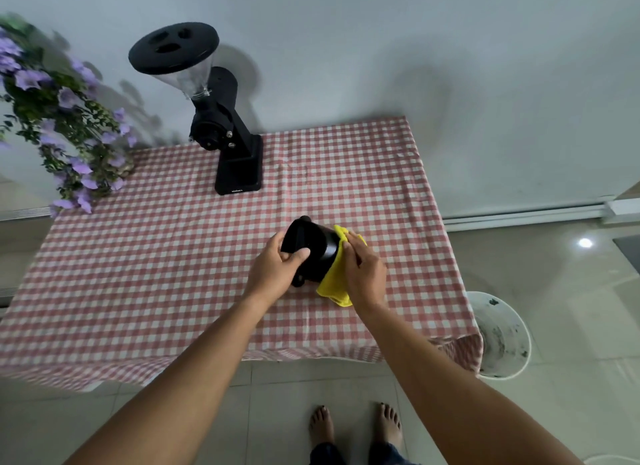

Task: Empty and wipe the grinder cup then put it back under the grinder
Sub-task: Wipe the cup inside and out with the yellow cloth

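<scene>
The black grinder cup (317,248) is tipped on its side above the checked table, mouth pointing right. My left hand (277,272) grips its base end, thumb across the wall. My right hand (363,268) presses a yellow cloth (334,284) against the cup's mouth; the cup's inside is hidden by the cloth. The black grinder (221,132) with a clear hopper and black lid stands at the table's far edge, and the spot on its base under the spout is bare.
A red-and-white checked tablecloth (173,256) covers the table. Purple flowers (62,118) hang at the far left. A white bucket (502,336) stands on the tiled floor by the table's right corner. A wall rises behind the table. My bare feet show below.
</scene>
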The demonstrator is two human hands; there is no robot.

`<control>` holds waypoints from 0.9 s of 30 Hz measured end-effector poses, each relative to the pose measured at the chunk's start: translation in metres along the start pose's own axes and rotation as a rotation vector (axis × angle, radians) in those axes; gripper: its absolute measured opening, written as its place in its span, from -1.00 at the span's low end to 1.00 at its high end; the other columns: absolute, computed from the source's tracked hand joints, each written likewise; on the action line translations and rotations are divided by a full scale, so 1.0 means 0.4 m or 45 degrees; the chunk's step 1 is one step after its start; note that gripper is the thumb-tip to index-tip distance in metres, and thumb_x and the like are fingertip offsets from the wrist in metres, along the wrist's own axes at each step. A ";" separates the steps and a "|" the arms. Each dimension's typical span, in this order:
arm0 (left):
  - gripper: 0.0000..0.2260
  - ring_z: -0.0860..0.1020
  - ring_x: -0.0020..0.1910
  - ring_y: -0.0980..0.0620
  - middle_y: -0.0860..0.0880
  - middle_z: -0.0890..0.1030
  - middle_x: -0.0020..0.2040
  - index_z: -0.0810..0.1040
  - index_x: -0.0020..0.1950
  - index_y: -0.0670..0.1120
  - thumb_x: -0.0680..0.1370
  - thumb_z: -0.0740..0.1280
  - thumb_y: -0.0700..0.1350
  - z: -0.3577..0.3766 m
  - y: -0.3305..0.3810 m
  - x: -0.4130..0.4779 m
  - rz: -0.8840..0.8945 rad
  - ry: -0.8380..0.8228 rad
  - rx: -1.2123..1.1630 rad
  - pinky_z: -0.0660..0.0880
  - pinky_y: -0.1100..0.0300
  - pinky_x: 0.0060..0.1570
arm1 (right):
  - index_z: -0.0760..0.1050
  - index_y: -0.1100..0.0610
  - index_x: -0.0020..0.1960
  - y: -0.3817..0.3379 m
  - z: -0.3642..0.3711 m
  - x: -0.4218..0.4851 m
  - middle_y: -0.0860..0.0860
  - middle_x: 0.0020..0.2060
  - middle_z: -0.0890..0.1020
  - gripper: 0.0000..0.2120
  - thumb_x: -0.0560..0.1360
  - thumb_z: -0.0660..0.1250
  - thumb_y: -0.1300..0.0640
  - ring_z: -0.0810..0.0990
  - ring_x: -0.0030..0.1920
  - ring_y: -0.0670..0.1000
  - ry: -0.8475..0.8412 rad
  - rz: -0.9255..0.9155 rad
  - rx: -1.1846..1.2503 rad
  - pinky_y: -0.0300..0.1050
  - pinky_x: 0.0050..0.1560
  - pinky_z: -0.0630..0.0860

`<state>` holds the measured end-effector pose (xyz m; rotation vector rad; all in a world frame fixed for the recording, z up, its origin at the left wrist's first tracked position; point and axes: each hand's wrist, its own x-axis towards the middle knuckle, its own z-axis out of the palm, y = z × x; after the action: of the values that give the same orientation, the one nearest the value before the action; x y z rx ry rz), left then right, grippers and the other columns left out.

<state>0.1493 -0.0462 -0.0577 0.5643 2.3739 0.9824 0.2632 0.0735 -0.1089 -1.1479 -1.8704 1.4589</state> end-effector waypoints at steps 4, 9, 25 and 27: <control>-0.58 0.61 0.22 -0.06 -0.10 0.62 0.30 0.49 0.45 -0.06 0.60 0.37 -0.02 0.007 0.005 0.024 -0.083 0.026 0.069 0.58 0.05 0.19 | 0.56 0.07 0.30 0.005 -0.001 -0.027 -0.07 0.31 0.57 -0.71 0.63 0.22 0.06 0.49 0.34 -0.09 0.056 0.002 0.045 -0.25 0.32 0.39; -0.64 0.63 0.15 -0.04 -0.03 0.63 0.28 0.48 0.44 0.01 0.63 0.32 -0.08 0.017 -0.021 0.010 -0.074 0.021 0.089 0.64 0.01 0.07 | 0.55 0.11 0.31 0.015 0.019 -0.055 -0.04 0.34 0.54 -0.71 0.61 0.28 0.10 0.37 0.44 -0.09 -0.043 -0.440 -0.187 -0.09 0.42 0.35; -0.60 0.64 0.12 0.04 -0.03 0.65 0.28 0.45 0.48 0.00 0.64 0.30 -0.17 0.019 -0.048 -0.026 0.178 0.013 0.192 0.64 0.10 0.05 | 0.48 0.04 -0.32 -0.049 -0.012 0.029 -0.07 -0.44 0.49 -0.65 0.61 0.16 0.02 0.44 -0.38 -0.06 -0.121 0.189 -0.132 -0.12 -0.37 0.36; -0.60 0.60 0.25 -0.04 -0.06 0.61 0.33 0.45 0.48 -0.02 0.64 0.31 -0.18 0.018 -0.048 -0.024 0.197 -0.008 0.178 0.60 0.04 0.18 | 0.62 0.01 -0.11 -0.066 -0.003 0.022 -0.06 -0.32 0.61 -0.71 0.62 0.17 0.00 0.56 -0.31 -0.07 -0.177 0.073 -0.228 -0.12 -0.31 0.52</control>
<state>0.1576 -0.0604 -0.0735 0.8129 2.4353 0.8813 0.2516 0.0797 -0.0843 -1.2180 -2.1157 1.4592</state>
